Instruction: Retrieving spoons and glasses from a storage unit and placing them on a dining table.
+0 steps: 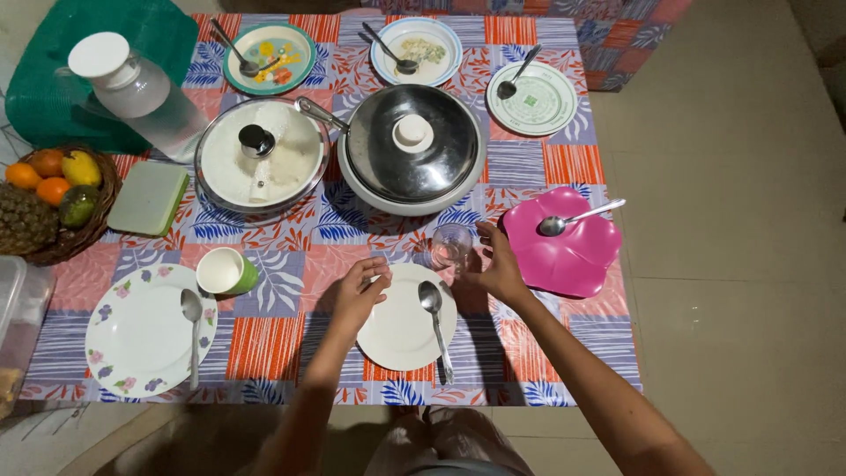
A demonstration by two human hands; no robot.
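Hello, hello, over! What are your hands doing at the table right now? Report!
Left hand open, fingers on white plate rim. Right hand open beside clear glass, contact unclear. Spoon lies on the plate. Lidded pot just behind.

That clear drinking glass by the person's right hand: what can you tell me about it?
The glass is a small, clear, see-through tumbler that looks empty. It stands upright on the patterned tablecloth, just beyond the plain white plate and in front of the big lidded pot. The right hand is at its side, fingers about touching it; a firm hold cannot be told.
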